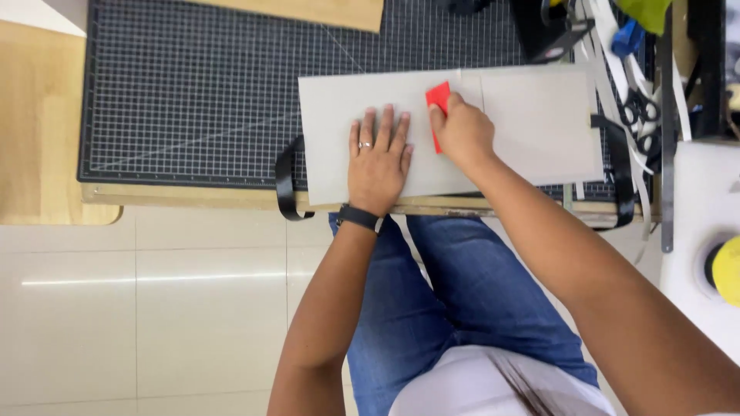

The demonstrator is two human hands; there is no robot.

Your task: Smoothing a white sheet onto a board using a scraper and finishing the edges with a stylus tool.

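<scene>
On grey board (532, 123), left hand (378, 158) flat, fingers spread, right hand (462, 132) fingers gripping red scraper (438, 98)

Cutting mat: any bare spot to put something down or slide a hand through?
The cutting mat lies bare left of the grey board, up to the wooden strip. On the board, the left hand presses flat and the right hand holds a red card. The right edge is crowded with scissors and paper strips.
</scene>
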